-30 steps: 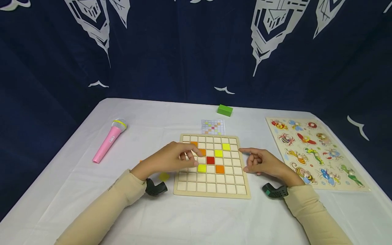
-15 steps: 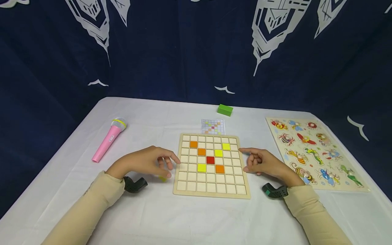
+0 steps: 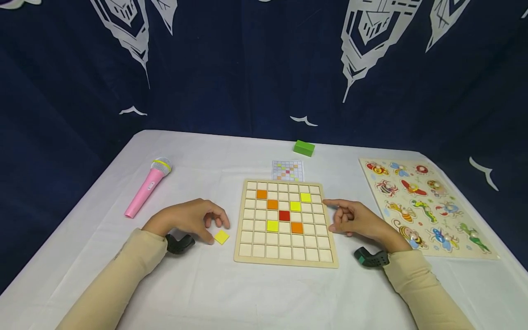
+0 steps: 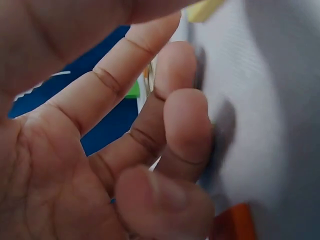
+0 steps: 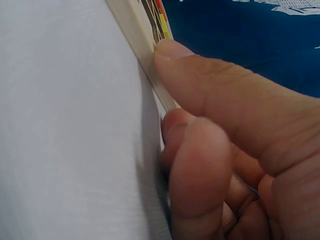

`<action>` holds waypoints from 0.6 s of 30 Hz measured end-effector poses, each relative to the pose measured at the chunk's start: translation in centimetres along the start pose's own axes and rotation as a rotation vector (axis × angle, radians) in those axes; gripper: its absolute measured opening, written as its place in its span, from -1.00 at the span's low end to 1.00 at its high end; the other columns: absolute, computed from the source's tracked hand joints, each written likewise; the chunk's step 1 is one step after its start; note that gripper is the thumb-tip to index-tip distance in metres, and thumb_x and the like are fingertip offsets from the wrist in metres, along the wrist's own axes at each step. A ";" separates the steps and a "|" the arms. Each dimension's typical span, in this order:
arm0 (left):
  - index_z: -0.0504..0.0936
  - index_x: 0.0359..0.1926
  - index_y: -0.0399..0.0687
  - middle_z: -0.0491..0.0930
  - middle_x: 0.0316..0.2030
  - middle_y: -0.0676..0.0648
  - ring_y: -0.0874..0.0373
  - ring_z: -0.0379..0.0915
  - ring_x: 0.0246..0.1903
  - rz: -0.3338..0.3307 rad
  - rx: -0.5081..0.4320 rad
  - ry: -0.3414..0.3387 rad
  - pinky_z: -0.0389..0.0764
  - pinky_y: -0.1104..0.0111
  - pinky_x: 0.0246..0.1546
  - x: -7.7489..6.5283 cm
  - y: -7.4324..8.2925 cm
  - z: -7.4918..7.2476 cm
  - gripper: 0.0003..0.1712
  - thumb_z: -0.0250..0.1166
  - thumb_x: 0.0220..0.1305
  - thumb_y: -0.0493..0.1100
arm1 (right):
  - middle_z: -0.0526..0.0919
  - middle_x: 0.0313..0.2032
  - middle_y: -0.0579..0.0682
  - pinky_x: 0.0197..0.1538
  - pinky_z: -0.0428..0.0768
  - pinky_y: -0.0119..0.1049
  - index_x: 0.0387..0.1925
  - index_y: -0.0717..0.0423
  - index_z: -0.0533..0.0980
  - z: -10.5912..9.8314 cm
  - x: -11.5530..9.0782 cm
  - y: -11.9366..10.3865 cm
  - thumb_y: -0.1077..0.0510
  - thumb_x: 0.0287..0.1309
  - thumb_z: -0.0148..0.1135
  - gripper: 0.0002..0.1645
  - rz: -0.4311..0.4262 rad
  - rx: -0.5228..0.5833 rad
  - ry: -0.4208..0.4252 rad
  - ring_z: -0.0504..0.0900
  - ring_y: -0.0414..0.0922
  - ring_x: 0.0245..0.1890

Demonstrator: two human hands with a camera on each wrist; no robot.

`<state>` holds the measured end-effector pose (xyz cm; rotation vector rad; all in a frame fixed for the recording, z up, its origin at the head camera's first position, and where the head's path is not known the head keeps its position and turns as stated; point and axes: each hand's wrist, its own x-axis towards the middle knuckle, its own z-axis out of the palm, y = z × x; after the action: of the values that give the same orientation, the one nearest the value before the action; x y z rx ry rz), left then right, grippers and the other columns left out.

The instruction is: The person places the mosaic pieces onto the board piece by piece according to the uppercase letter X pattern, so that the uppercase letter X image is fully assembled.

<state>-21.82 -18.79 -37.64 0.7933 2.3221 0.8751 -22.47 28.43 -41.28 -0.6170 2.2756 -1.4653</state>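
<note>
My left hand (image 3: 189,220) is low over the tablecloth, fingers bent loosely, with its thumb beside a loose yellow square tile (image 3: 222,237). Nothing is visibly held in it. In the left wrist view an orange tile (image 4: 235,224) lies below the fingers; the hand hides it from the head view. A wooden grid board (image 3: 286,264) stands between the hands, with orange, yellow and red tiles in some squares. My right hand (image 3: 356,220) touches the board's right edge with thumb and straight index finger, the other fingers curled under. Up close, the right wrist view shows the thumb (image 5: 200,80) on the rim.
Behind the board lies a printed pattern card (image 3: 287,170), with a green block (image 3: 304,148) farther back. A pink toy microphone (image 3: 148,188) lies at the left. An insect picture puzzle (image 3: 429,206) covers the right side of the table.
My left hand has left the board, moving left and down to the loose yellow tile. A yellow tile in the board, earlier near its fingers, stays in place. My right hand has kept still.
</note>
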 end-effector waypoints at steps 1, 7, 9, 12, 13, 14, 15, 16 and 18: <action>0.81 -0.08 0.02 0.59 -0.23 0.08 0.19 0.40 -0.35 -0.004 0.004 0.000 0.48 0.38 -0.26 0.1 -0.1 0.1 -0.57 0.60 0.01 -0.41 | 0.61 -0.39 -0.02 -0.48 0.49 -0.40 0.49 0.56 0.27 0.0 0.0 0.0 0.43 0.23 0.48 -0.11 0.000 -0.001 0.001 0.42 -0.27 -0.54; 0.83 -0.16 0.02 0.59 -0.28 0.10 0.21 0.40 -0.38 0.014 0.017 0.015 0.47 0.39 -0.26 0.3 -0.5 0.3 -0.64 0.61 0.00 -0.39 | 0.62 -0.38 -0.02 -0.49 0.49 -0.41 0.48 0.58 0.26 -0.1 -0.1 0.0 0.43 0.23 0.47 -0.12 -0.010 0.004 -0.002 0.43 -0.28 -0.54; 0.84 -0.17 0.01 0.60 -0.30 0.10 0.22 0.42 -0.39 0.025 0.017 0.021 0.49 0.40 -0.26 0.3 -0.7 0.3 -0.66 0.62 0.00 -0.38 | 0.62 -0.38 -0.02 -0.49 0.49 -0.41 0.49 0.58 0.26 -0.1 0.0 0.0 0.43 0.24 0.47 -0.12 -0.014 0.005 -0.003 0.43 -0.28 -0.54; 0.84 -0.19 -0.01 0.61 -0.32 0.11 0.22 0.43 -0.40 0.041 0.013 0.030 0.50 0.40 -0.26 0.3 -0.8 0.4 -0.68 0.63 0.01 -0.36 | 0.62 -0.38 -0.02 -0.48 0.49 -0.41 0.49 0.57 0.26 -0.1 0.0 0.0 0.43 0.24 0.47 -0.12 -0.009 0.006 -0.004 0.43 -0.28 -0.54; 0.84 -0.19 -0.01 0.61 -0.32 0.11 0.22 0.43 -0.41 0.046 0.012 0.033 0.50 0.40 -0.27 0.3 -0.9 0.4 -0.69 0.64 0.01 -0.35 | 0.62 -0.38 -0.02 -0.48 0.49 -0.41 0.49 0.57 0.26 -0.1 0.0 0.0 0.43 0.24 0.47 -0.11 -0.003 0.005 -0.003 0.43 -0.27 -0.54; 0.84 -0.19 -0.01 0.61 -0.32 0.11 0.22 0.43 -0.41 0.050 0.012 0.035 0.50 0.40 -0.27 0.4 -1.0 0.4 -0.70 0.64 0.02 -0.34 | 0.62 -0.38 -0.01 -0.48 0.49 -0.40 0.50 0.56 0.26 -0.1 0.0 -0.1 0.43 0.24 0.48 -0.11 0.003 0.004 -0.003 0.43 -0.27 -0.54; 0.83 -0.20 -0.01 0.61 -0.32 0.11 0.23 0.43 -0.42 0.055 0.013 0.038 0.50 0.40 -0.28 0.4 -1.0 0.4 -0.70 0.64 0.02 -0.34 | 0.62 -0.38 -0.01 -0.48 0.49 -0.40 0.50 0.56 0.26 -0.1 0.0 -0.1 0.43 0.24 0.48 -0.11 0.008 0.002 -0.003 0.43 -0.27 -0.54; 0.83 -0.20 -0.01 0.61 -0.33 0.11 0.23 0.43 -0.42 0.056 0.013 0.041 0.49 0.41 -0.28 0.4 -1.1 0.4 -0.71 0.65 0.02 -0.33 | 0.62 -0.38 -0.01 -0.48 0.49 -0.40 0.50 0.55 0.26 -0.1 -0.1 -0.1 0.42 0.24 0.48 -0.10 0.015 0.001 -0.001 0.43 -0.27 -0.53; 0.82 -0.22 0.01 0.61 -0.33 0.12 0.24 0.42 -0.43 0.055 0.017 0.048 0.48 0.41 -0.29 0.5 -1.1 0.4 -0.71 0.65 0.02 -0.30 | 0.61 -0.38 0.00 -0.47 0.50 -0.40 0.51 0.54 0.26 -0.1 -0.1 -0.1 0.42 0.24 0.49 -0.10 0.023 -0.004 0.001 0.43 -0.27 -0.53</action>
<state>-22.27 -18.98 -38.88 0.8563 2.3617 0.9088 -22.43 28.50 -41.16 -0.5892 2.2797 -1.4505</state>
